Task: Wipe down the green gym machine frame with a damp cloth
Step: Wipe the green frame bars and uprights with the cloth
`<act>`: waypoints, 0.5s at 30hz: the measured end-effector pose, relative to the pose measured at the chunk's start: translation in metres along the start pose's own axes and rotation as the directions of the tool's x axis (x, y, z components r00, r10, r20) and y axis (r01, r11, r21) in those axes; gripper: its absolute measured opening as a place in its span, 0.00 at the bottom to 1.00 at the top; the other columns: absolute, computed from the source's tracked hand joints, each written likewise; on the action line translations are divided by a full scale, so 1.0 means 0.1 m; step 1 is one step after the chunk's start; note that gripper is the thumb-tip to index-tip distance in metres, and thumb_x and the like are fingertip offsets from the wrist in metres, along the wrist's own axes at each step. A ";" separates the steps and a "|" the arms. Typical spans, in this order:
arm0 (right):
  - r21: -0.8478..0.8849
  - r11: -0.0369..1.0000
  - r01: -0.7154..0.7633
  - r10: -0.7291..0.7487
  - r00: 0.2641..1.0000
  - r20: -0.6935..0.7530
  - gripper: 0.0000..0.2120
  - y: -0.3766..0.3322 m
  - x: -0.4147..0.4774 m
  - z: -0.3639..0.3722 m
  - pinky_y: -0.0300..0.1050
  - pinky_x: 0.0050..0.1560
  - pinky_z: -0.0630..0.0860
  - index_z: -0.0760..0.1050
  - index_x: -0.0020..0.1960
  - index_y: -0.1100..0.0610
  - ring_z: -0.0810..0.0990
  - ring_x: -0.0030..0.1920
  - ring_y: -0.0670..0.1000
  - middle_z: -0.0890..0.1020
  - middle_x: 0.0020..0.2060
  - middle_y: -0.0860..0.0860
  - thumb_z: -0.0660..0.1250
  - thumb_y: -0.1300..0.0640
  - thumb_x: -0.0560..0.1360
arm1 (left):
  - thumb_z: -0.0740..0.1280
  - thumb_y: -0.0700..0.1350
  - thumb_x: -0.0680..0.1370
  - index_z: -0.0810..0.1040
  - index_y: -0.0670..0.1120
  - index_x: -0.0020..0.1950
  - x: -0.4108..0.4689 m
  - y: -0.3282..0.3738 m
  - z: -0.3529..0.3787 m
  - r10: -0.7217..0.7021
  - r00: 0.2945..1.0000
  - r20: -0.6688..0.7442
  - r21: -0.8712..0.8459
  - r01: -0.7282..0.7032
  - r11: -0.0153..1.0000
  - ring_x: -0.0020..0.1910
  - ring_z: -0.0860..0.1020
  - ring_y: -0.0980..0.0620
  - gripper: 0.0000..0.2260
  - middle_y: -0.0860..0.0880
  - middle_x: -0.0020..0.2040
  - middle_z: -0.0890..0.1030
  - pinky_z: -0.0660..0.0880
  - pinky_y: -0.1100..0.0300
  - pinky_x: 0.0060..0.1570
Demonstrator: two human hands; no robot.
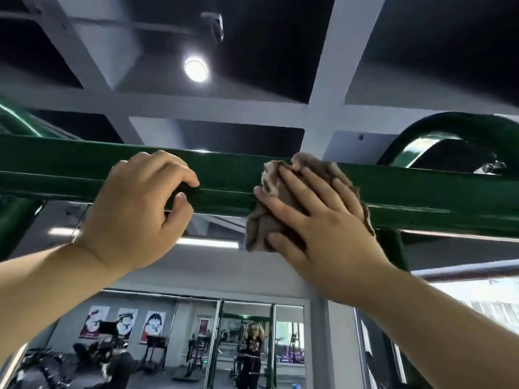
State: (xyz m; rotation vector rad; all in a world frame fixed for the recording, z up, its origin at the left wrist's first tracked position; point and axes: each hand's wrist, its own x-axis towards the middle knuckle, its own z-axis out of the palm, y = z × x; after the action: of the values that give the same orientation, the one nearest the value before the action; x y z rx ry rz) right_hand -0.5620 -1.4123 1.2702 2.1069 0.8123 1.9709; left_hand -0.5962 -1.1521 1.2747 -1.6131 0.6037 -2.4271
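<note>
A green overhead crossbeam [230, 175] of the gym machine frame runs across the view from left to right, above my head. My right hand [314, 217] presses a crumpled brown cloth [278, 197] flat against the beam's near face, fingers straight and spread. My left hand [137, 211] is raised to the beam a little to the left, its fingers curled against the beam's face and thumb tucked under; it holds nothing else. A curved green tube [438, 133] rises behind the beam at the right.
A green upright post [393, 248] drops from the beam just right of the cloth. A grey bar [471, 270] crosses at the right. A mirror [196, 338] far below reflects gym machines and a person. Ceiling beams and a lamp [195, 70] are overhead.
</note>
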 end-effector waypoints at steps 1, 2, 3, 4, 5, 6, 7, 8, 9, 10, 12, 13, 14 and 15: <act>0.021 0.999 0.027 -0.027 1.000 0.002 0.26 0.05 -0.05 -0.02 0.50 0.77 0.37 0.41 0.75 0.28 0.41 0.78 0.44 0.44 0.78 0.37 0.39 0.33 0.77 | 0.59 0.43 0.73 0.80 0.40 0.49 -0.03 -0.04 -0.03 -0.002 1.000 0.000 0.005 0.002 1.000 0.45 0.77 0.42 0.13 0.45 0.48 0.80 0.73 0.43 0.47; 0.029 1.000 -0.005 0.005 1.000 -0.011 0.26 0.19 -0.08 -0.05 0.49 0.78 0.39 0.42 0.74 0.27 0.43 0.78 0.42 0.45 0.77 0.34 0.38 0.32 0.76 | 0.59 0.43 0.73 0.80 0.40 0.49 -0.07 -0.08 -0.05 -0.006 1.000 0.000 0.013 0.006 1.000 0.46 0.77 0.41 0.13 0.45 0.48 0.79 0.73 0.43 0.46; 0.048 0.995 -0.090 0.092 0.995 -0.047 0.27 0.39 -0.08 -0.09 0.50 0.78 0.43 0.45 0.75 0.28 0.47 0.78 0.42 0.47 0.76 0.33 0.38 0.31 0.75 | 0.59 0.43 0.73 0.80 0.40 0.49 -0.12 -0.14 -0.10 -0.009 1.000 0.003 0.029 0.009 1.000 0.46 0.77 0.41 0.13 0.45 0.48 0.79 0.73 0.44 0.46; 0.069 0.976 -0.207 0.212 0.973 -0.087 0.29 0.57 -0.07 -0.15 0.52 0.79 0.48 0.49 0.76 0.30 0.51 0.78 0.43 0.50 0.76 0.33 0.38 0.30 0.75 | 0.58 0.43 0.73 0.80 0.41 0.50 -0.18 -0.20 -0.13 -0.014 1.000 0.012 0.045 0.014 0.999 0.46 0.77 0.42 0.13 0.45 0.49 0.79 0.73 0.45 0.46; 0.065 0.941 -0.333 0.339 0.932 -0.126 0.31 0.74 -0.04 -0.20 0.55 0.78 0.51 0.53 0.77 0.34 0.55 0.78 0.46 0.53 0.76 0.35 0.38 0.30 0.75 | 0.58 0.44 0.73 0.80 0.41 0.50 -0.23 -0.24 -0.16 -0.023 0.999 0.024 0.062 0.022 0.998 0.46 0.76 0.42 0.14 0.45 0.49 0.79 0.72 0.46 0.46; 0.050 0.898 -0.437 0.440 0.888 -0.133 0.33 0.80 0.02 -0.22 0.58 0.78 0.52 0.56 0.77 0.37 0.57 0.78 0.49 0.56 0.78 0.38 0.37 0.30 0.75 | 0.58 0.44 0.73 0.80 0.41 0.50 -0.29 -0.31 -0.20 -0.035 0.999 0.035 0.085 0.032 0.996 0.46 0.76 0.43 0.14 0.46 0.50 0.78 0.72 0.47 0.47; 0.038 0.868 -0.496 0.497 0.861 -0.111 0.33 0.76 0.10 -0.22 0.60 0.78 0.51 0.56 0.77 0.38 0.56 0.78 0.51 0.56 0.78 0.40 0.37 0.31 0.76 | 0.58 0.45 0.73 0.80 0.41 0.51 -0.34 -0.37 -0.23 -0.049 0.998 0.042 0.105 0.045 0.993 0.47 0.75 0.43 0.15 0.46 0.50 0.78 0.71 0.48 0.47; 0.037 0.858 -0.512 0.513 0.855 -0.082 0.32 0.61 0.18 -0.19 0.59 0.78 0.48 0.54 0.78 0.38 0.54 0.79 0.52 0.55 0.79 0.42 0.35 0.33 0.77 | 0.58 0.45 0.73 0.80 0.41 0.52 -0.37 -0.42 -0.25 -0.060 0.997 0.047 0.123 0.053 0.991 0.47 0.75 0.44 0.15 0.46 0.50 0.78 0.71 0.48 0.47; 0.040 0.875 -0.483 0.485 0.872 -0.063 0.31 0.40 0.25 -0.14 0.58 0.77 0.46 0.52 0.78 0.37 0.53 0.79 0.52 0.54 0.79 0.41 0.35 0.35 0.77 | 0.58 0.45 0.73 0.80 0.41 0.52 -0.40 -0.47 -0.27 -0.071 0.996 0.053 0.139 0.063 0.988 0.47 0.75 0.44 0.15 0.46 0.50 0.78 0.71 0.48 0.47; 0.039 0.912 -0.408 0.410 0.910 -0.062 0.30 0.17 0.28 -0.09 0.55 0.77 0.44 0.50 0.77 0.35 0.51 0.79 0.50 0.52 0.79 0.40 0.35 0.36 0.76 | 0.57 0.45 0.73 0.79 0.41 0.53 -0.43 -0.49 -0.28 -0.079 0.995 0.060 0.151 0.069 0.986 0.48 0.75 0.44 0.16 0.46 0.50 0.78 0.72 0.48 0.47; 0.012 0.977 -0.215 0.215 0.976 -0.044 0.28 -0.18 0.22 -0.07 0.49 0.76 0.40 0.44 0.76 0.30 0.46 0.79 0.44 0.47 0.77 0.35 0.35 0.34 0.75 | 0.57 0.45 0.73 0.79 0.40 0.53 -0.43 -0.52 -0.27 -0.063 0.996 0.069 0.157 0.052 0.986 0.48 0.74 0.44 0.16 0.45 0.51 0.77 0.73 0.47 0.48; 0.001 0.989 -0.150 0.150 0.989 -0.022 0.28 -0.14 0.19 -0.07 0.46 0.76 0.40 0.44 0.75 0.29 0.45 0.78 0.41 0.45 0.76 0.34 0.35 0.33 0.75 | 0.57 0.45 0.73 0.79 0.40 0.53 -0.43 -0.53 -0.27 -0.047 0.996 0.075 0.150 0.036 0.988 0.49 0.74 0.44 0.16 0.45 0.51 0.77 0.74 0.47 0.48; 0.006 0.990 -0.140 0.140 0.990 -0.017 0.28 -0.03 0.18 -0.10 0.46 0.76 0.41 0.46 0.76 0.30 0.47 0.77 0.40 0.48 0.76 0.34 0.36 0.32 0.75 | 0.58 0.45 0.73 0.79 0.41 0.54 -0.43 -0.54 -0.28 -0.034 0.996 0.084 0.142 0.022 0.990 0.49 0.75 0.44 0.16 0.45 0.51 0.77 0.74 0.46 0.48; 0.022 0.977 -0.211 0.211 0.977 -0.020 0.28 0.18 0.16 -0.13 0.49 0.77 0.46 0.52 0.76 0.31 0.53 0.77 0.42 0.54 0.77 0.35 0.38 0.31 0.76 | 0.58 0.45 0.73 0.79 0.41 0.54 -0.43 -0.56 -0.29 -0.024 0.995 0.093 0.138 0.011 0.990 0.49 0.75 0.43 0.15 0.46 0.51 0.77 0.75 0.46 0.48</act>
State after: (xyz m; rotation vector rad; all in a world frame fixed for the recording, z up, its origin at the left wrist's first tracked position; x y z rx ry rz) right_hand -0.5694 -1.4226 1.2943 2.2714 0.6366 2.0989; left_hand -0.6003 -1.0797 1.2523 -1.6711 0.3995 -2.3320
